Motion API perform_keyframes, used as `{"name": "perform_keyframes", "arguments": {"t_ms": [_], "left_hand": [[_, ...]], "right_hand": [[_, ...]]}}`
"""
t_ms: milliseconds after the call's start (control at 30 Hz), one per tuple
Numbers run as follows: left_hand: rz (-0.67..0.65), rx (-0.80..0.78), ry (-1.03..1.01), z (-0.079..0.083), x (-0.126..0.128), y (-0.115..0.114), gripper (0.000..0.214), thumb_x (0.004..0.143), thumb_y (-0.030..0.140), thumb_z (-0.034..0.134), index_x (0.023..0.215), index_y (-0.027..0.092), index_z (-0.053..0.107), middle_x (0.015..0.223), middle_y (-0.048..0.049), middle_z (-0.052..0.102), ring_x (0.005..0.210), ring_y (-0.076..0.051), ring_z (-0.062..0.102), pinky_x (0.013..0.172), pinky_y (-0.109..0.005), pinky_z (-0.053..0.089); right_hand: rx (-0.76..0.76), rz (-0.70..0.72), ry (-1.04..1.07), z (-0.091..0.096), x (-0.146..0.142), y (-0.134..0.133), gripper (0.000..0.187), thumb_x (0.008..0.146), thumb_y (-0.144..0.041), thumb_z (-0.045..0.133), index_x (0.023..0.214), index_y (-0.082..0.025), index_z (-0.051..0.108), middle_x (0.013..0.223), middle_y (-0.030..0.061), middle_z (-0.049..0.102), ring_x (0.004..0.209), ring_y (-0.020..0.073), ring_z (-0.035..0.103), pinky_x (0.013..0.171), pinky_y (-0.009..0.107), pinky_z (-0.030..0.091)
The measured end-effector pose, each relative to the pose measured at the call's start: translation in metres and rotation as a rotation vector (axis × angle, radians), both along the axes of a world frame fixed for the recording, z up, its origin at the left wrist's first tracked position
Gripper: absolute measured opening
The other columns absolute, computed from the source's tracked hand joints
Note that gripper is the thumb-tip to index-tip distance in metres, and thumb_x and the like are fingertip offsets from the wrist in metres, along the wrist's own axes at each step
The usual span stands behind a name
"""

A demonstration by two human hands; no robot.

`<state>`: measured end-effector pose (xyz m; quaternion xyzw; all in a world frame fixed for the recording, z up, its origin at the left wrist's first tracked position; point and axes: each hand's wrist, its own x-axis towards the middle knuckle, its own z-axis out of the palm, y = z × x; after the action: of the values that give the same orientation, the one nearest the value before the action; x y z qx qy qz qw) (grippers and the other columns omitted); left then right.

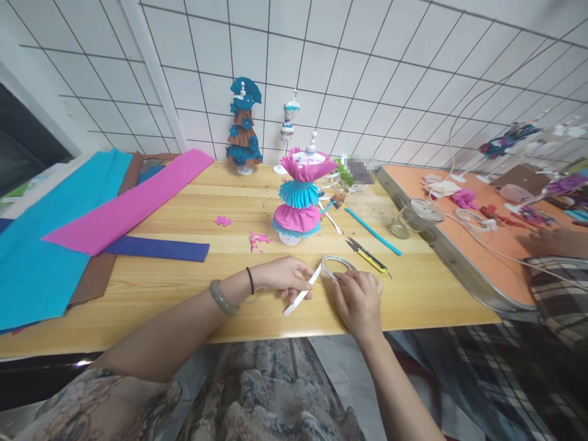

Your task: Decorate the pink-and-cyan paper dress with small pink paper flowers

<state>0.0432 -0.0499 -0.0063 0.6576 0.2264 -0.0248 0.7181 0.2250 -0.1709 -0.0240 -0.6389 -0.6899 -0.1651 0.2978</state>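
Observation:
My left hand (290,278) pinches a strip of white tape (299,299) whose free end slants down towards the table's front edge. The strip runs up to a roll of tape (331,264) lying on the table. On the near rim of that roll, the fingers of my right hand (361,299) are closed. Just beyond my hands stands a small mannequin (297,197) dressed in tiers of pink and blue crepe paper. Yellow-handled thread snips (367,254) lie to the right of the roll. Pink paper scraps (260,241) and a pink paper flower (223,220) rest to the left.
Crepe paper sheets in blue (68,245), pink (138,202) and navy (160,248) cover the table's left. A teal-and-brown dressed mannequin (244,125) and a white one (287,131) stand by the wall. A blue strip (373,231), a glass jar (422,212) and an orange table (487,257) lie right, where another person sits.

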Motion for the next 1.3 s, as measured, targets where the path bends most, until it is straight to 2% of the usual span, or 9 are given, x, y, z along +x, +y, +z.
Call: {"name": "perform_keyframes", "arguments": {"t_ms": [167,300,433,600,667,800,900,1100,1300], "left_hand": [[-0.002,-0.001,-0.036,0.000,-0.002,0.004,0.042,0.076,0.048,0.055,0.100,0.013,0.054,0.084,-0.0085,0.067,0.042,-0.006,0.054,0.033,-0.014,0.034],[0.051,-0.015,0.018,0.005,-0.001,0.004,0.048,0.075,0.052,0.054,0.100,0.011,0.054,0.084,-0.0086,0.066,0.042,-0.007,0.055,0.033,-0.015,0.033],[0.111,-0.091,0.059,0.006,-0.001,0.005,0.059,0.068,0.048,0.064,0.112,0.013,0.048,0.082,-0.0066,0.066,0.047,-0.010,0.060,0.041,-0.019,0.044],[0.031,-0.050,0.119,0.001,-0.003,0.002,0.064,0.060,0.036,0.073,0.113,0.012,0.046,0.065,-0.0005,0.063,0.050,-0.013,0.061,0.044,-0.022,0.047],[-0.015,-0.001,0.125,-0.001,-0.003,0.000,0.057,0.061,0.028,0.072,0.111,0.012,0.049,0.065,0.0005,0.062,0.048,-0.012,0.060,0.042,-0.022,0.047],[-0.091,0.093,0.130,-0.003,-0.002,-0.001,0.028,0.064,0.019,0.063,0.091,0.012,0.059,0.056,0.0015,0.060,0.044,-0.010,0.057,0.041,-0.020,0.046],[-0.073,0.118,0.121,0.000,-0.002,0.000,0.017,0.066,0.018,0.060,0.082,0.012,0.061,0.053,0.0018,0.059,0.045,-0.009,0.056,0.042,-0.019,0.046],[-0.009,0.138,0.102,0.006,0.001,-0.004,0.015,0.070,0.024,0.059,0.079,0.012,0.062,0.051,0.0022,0.058,0.043,-0.007,0.054,0.043,-0.017,0.044],[0.009,0.176,0.062,0.005,0.006,-0.009,0.018,0.073,0.025,0.057,0.084,0.012,0.063,0.053,0.0025,0.056,0.043,-0.006,0.051,0.042,-0.017,0.042]], "right_hand": [[-0.031,-0.055,-0.001,-0.003,0.001,0.002,0.013,0.084,-0.025,0.051,0.090,-0.020,0.061,0.082,0.0057,0.059,0.081,0.0193,0.051,0.076,0.036,0.031],[-0.044,-0.116,-0.008,-0.004,0.000,0.004,0.014,0.084,-0.028,0.052,0.087,-0.020,0.062,0.081,0.0058,0.060,0.081,0.0199,0.051,0.076,0.036,0.030],[-0.073,-0.146,0.006,-0.005,0.000,0.005,0.015,0.084,-0.028,0.051,0.086,-0.020,0.063,0.080,0.0060,0.060,0.080,0.0197,0.051,0.075,0.035,0.029],[-0.099,-0.152,0.006,-0.006,0.000,0.005,0.015,0.084,-0.028,0.051,0.087,-0.020,0.063,0.080,0.0059,0.061,0.081,0.0197,0.051,0.076,0.035,0.029],[-0.099,-0.154,0.004,-0.007,-0.001,0.006,0.015,0.084,-0.028,0.051,0.086,-0.020,0.063,0.080,0.0057,0.061,0.080,0.0195,0.051,0.076,0.035,0.029],[-0.075,-0.146,0.011,-0.007,-0.001,0.007,0.013,0.083,-0.026,0.052,0.085,-0.019,0.063,0.080,0.0058,0.062,0.079,0.0193,0.051,0.075,0.036,0.030],[-0.033,-0.048,0.031,-0.004,0.000,0.004,0.012,0.082,-0.022,0.053,0.091,-0.019,0.061,0.085,0.0069,0.061,0.081,0.0202,0.052,0.074,0.036,0.033],[0.002,0.331,0.037,0.003,-0.003,-0.006,0.020,0.078,-0.012,0.057,0.096,-0.020,0.058,0.084,0.0061,0.060,0.080,0.0187,0.052,0.070,0.034,0.039],[-0.052,0.400,-0.018,0.006,-0.007,-0.005,0.021,0.078,-0.014,0.058,0.099,-0.019,0.058,0.082,0.0068,0.061,0.076,0.0184,0.051,0.067,0.033,0.039]]}}
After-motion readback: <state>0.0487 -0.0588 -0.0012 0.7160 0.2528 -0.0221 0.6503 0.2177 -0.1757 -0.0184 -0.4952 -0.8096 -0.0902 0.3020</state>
